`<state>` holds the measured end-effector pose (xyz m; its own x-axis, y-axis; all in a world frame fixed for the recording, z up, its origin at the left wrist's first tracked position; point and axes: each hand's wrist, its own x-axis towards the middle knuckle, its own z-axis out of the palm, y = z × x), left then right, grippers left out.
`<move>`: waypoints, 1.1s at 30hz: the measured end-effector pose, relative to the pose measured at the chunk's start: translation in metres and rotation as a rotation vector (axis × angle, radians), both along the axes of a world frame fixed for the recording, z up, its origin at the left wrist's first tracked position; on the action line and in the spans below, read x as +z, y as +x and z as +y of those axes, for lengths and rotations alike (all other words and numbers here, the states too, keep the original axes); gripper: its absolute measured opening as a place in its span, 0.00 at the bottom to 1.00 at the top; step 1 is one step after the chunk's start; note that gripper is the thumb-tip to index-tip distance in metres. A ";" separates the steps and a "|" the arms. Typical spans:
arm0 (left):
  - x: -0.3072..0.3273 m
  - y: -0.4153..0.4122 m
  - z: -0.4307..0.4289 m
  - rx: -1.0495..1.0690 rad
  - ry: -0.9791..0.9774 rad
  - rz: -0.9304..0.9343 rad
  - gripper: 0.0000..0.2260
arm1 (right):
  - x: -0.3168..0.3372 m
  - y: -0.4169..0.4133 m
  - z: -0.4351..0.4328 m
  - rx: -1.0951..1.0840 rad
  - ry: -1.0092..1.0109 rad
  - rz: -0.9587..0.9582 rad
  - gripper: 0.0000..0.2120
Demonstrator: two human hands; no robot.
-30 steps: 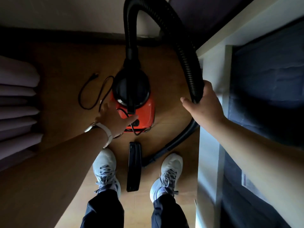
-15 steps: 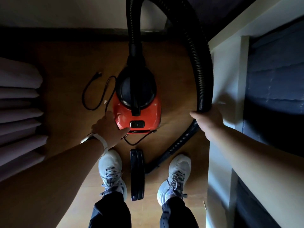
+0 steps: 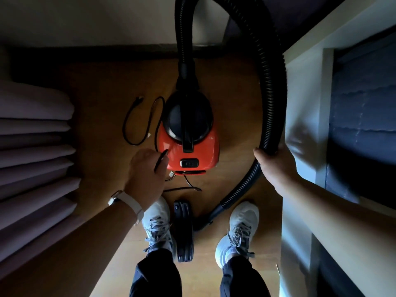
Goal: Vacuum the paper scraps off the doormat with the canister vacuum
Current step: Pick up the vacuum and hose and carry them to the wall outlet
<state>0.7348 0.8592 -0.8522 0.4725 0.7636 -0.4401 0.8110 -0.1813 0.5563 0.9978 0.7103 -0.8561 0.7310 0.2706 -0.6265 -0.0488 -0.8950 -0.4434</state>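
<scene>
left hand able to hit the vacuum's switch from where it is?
Probably yes. The left hand is right beside the switch on the canister vacuum, nothing between them, though its fingers hold the power cord.

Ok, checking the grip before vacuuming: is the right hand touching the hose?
Touching. The head view shows the right hand curled round the black hose, thumb against it.

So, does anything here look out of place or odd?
The power cord lies loose in loops on the floor beside the red canister vacuum, its plug free. The left hand pinches part of it. The floor nozzle lies between the shoes.
</scene>
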 end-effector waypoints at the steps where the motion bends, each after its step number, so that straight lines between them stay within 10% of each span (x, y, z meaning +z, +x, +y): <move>1: 0.009 0.001 0.004 -0.063 0.039 -0.030 0.11 | 0.004 -0.002 0.002 -0.003 0.030 0.009 0.10; 12: 0.095 0.083 0.045 0.034 -0.295 -0.420 0.14 | 0.029 -0.013 0.020 -0.437 0.237 0.233 0.17; 28: 0.166 0.189 0.045 0.409 -0.958 -0.914 0.17 | 0.043 -0.029 0.013 -0.240 0.322 0.292 0.15; 33: 0.122 0.188 0.057 0.669 -0.666 -0.747 0.07 | 0.046 -0.028 0.012 -0.180 0.315 0.289 0.15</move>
<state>0.9230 0.9161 -0.7305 0.3759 0.6820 -0.6274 0.0721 0.6535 0.7535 0.9701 0.7225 -0.8105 0.5916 0.3650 -0.7189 -0.3523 -0.6850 -0.6377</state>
